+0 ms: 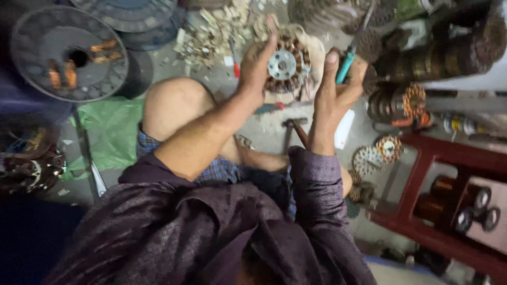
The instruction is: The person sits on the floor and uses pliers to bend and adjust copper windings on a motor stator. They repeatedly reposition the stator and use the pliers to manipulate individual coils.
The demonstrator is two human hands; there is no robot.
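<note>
Nearest of all is the person's dark purple shirt point(211, 232), all crumpled, with a bare knee point(174, 103) sticking up past it. Both arms reach far out over the floor. The left hand point(259, 66) is closed around the left side of a round motor part point(288, 66), a ring of copper wire with a shiny metal disc in the middle. The flat face of the part looks back toward the person, so its middle hole points near and far. The right hand point(335, 87) is just to the right of the part, almost touching its edge. It is shut around a thin tool with a teal handle point(346, 66), and the tool's long body points far and a bit right, up past the part. The left hand is the one that holds the part; the right hand only comes in from the side. I cannot see the tool's tip well. On the floor below the hands lies a hammer point(290, 129). Far to the left sits a big grey spool point(68, 53). To the right there is a red stand point(433, 158), with more copper coils point(404, 103) beside it.
</note>
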